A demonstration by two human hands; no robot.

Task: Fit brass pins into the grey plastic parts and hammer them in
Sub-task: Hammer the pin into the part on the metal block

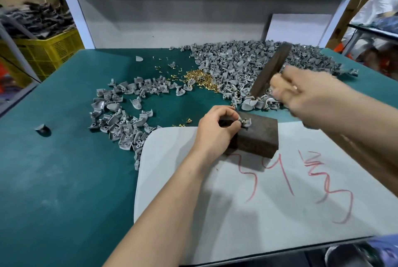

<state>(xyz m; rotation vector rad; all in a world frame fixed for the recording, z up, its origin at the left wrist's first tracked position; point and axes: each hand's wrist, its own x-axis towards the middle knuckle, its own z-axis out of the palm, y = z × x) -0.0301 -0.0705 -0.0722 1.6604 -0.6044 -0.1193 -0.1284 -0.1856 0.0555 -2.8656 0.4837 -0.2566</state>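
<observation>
Two-handed: pinching one grey plastic part on top of the dark block with left hand, gripping a dark hammer bar in right hand, blurred, raised above the block; brass pins just beside the grey parts heap behind, on green table.

A small assembly workshop: a green-topped table carries heaps of grey plastic parts and loose brass pins, while a yellow crate of dark pieces stands at upper left.
</observation>
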